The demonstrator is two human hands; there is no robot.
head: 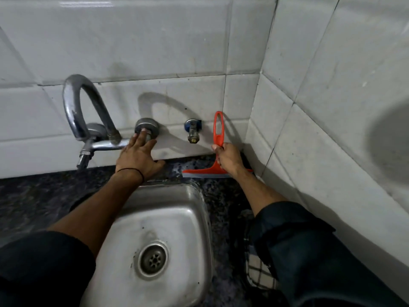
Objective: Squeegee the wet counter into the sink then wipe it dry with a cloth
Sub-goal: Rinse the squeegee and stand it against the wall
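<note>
My right hand grips the handle of an orange squeegee, whose blade rests on the dark speckled counter in the back right corner, behind the steel sink. My left hand reaches over the sink to the wall, fingers spread, with the fingertips on the round pipe flange of the tap. It holds nothing. A checked cloth lies on the counter right of the sink, partly hidden under my right sleeve.
A curved chrome tap spout arches out from the white tiled wall above the sink's left side. A small brass angle valve juts from the wall between my hands. A second tiled wall closes the right side.
</note>
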